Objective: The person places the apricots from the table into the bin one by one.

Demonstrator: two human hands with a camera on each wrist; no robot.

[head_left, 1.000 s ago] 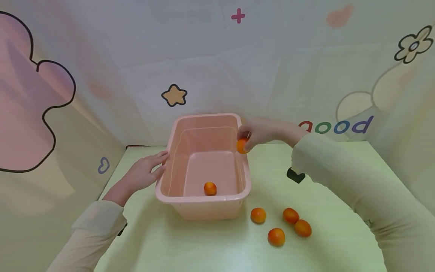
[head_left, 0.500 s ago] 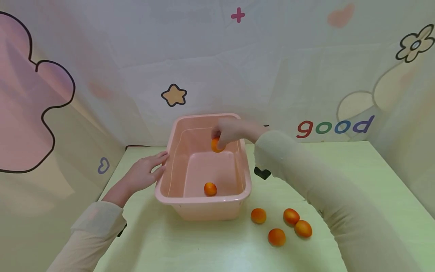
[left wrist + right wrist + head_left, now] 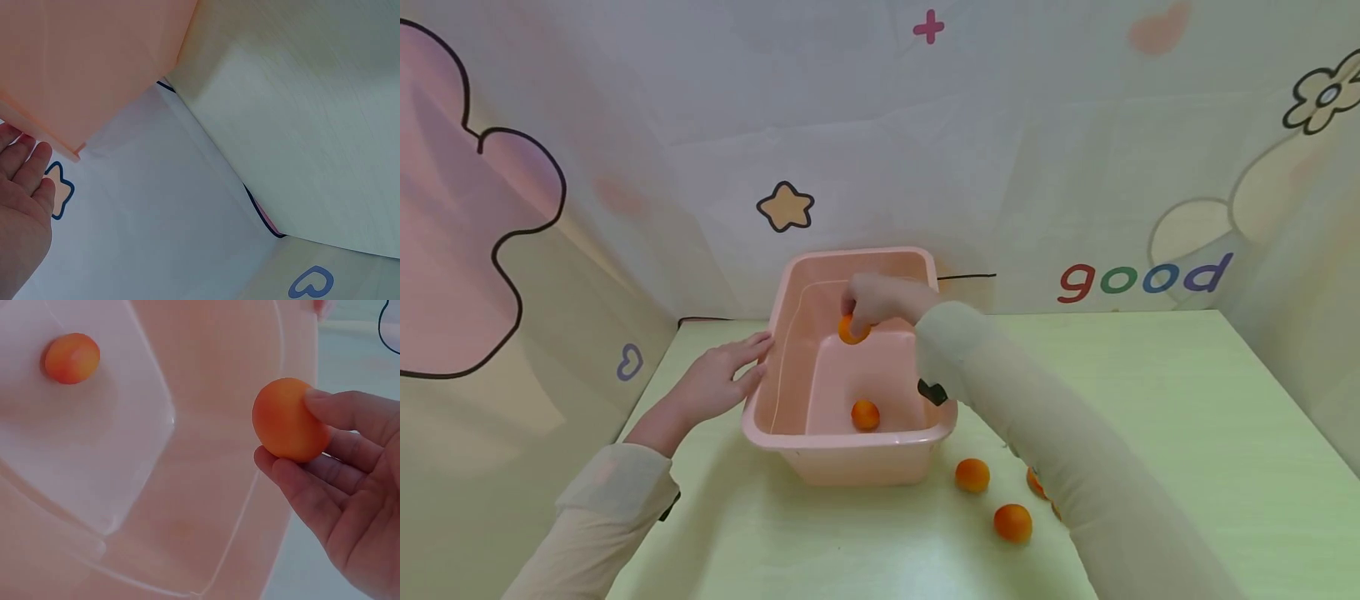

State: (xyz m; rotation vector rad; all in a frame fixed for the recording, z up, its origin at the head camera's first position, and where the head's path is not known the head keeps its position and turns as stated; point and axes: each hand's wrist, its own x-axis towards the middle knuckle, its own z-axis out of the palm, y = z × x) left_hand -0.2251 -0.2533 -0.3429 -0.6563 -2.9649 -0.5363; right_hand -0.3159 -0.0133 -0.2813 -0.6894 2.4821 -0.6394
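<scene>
My right hand (image 3: 876,298) pinches a round orange-red fruit (image 3: 284,422), apricot-like in look, between thumb and fingertips. It holds the fruit above the inside of a pink plastic basin (image 3: 850,460), toward the far end. Another such fruit (image 3: 865,415) lies on the basin floor near the front wall. At the basin's left side, my left hand (image 3: 718,385) touches the rim with fingers fairly straight; the left wrist view shows those fingers (image 3: 19,159) along the rim's outer side.
On the pale green table (image 3: 760,542), right of the basin, lie an orange fruit (image 3: 972,475) and a second fruit (image 3: 1012,523). My right sleeve (image 3: 1037,433) partly hides more fruit (image 3: 1036,482) there. A printed cloth (image 3: 865,158) stands behind the table.
My right hand has carried the fruit leftward from the basin's right rim to over its inside. The right sleeve now covers part of the fruit on the table. My left hand stays put.
</scene>
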